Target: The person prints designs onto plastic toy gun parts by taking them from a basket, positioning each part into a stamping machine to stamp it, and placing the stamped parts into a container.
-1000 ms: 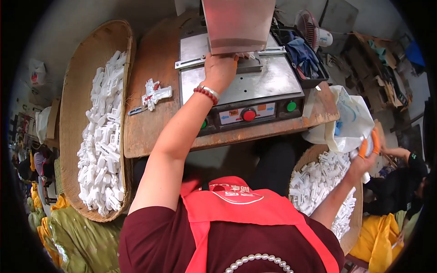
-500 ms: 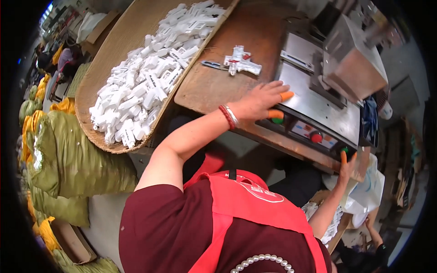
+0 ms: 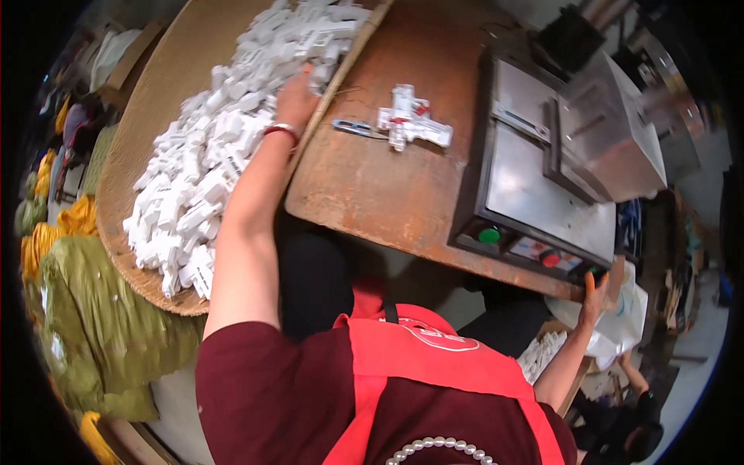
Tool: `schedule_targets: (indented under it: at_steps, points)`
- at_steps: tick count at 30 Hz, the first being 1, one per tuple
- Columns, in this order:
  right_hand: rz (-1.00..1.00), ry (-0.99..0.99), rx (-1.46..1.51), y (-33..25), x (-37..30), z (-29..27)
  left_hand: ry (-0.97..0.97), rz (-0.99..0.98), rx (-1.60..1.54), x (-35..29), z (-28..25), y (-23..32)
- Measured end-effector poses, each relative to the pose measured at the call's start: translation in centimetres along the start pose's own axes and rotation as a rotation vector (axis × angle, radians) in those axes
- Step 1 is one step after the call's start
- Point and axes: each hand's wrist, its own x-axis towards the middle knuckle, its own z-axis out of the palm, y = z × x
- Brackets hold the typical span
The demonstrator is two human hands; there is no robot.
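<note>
My left hand (image 3: 296,99) reaches into a heap of small white plastic parts (image 3: 225,155), some with black print. The heap fills a large wide tan basket (image 3: 128,147) to the left. That hand's fingers are partly hidden among the parts, so their grip does not show. My right hand (image 3: 594,298), with orange finger covers, is at the right front corner of a metal-topped machine (image 3: 535,170). Its fingers point up, apart, by a green button (image 3: 593,271) on the front panel, and nothing shows in them.
On the wooden table (image 3: 364,190) lie a cluster of white parts with red bits (image 3: 411,120) and a slim blue-grey tool (image 3: 356,128). A clear box-like cover (image 3: 612,132) stands over the machine. Green sacks (image 3: 108,318) sit left; another person's arm (image 3: 637,376) shows lower right.
My left hand has left the machine's left front corner, uncovering a green button, and moved left into the heap of white parts. My right hand stays at the right corner. The view has shifted.
</note>
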Motion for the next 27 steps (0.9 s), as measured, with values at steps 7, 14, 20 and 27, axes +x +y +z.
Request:
schedule_targets:
  at_steps: [7,14,20,27]
  points:
    - [-0.438,0.249,0.021,-11.3,1.8,1.4,0.345,0.163,-0.892,-3.3,-10.5,24.4]
    - [-0.869,0.243,-0.015,-16.3,10.9,8.1,-0.009,0.536,-0.354,-13.7,-5.6,35.0]
    - [-0.782,0.468,0.226,-16.3,12.8,8.6,0.018,0.565,-0.442,-13.4,-6.4,36.9]
    - [-0.519,0.583,0.197,-10.6,-7.3,-14.0,0.011,0.660,-0.270,-7.6,-1.4,44.8]
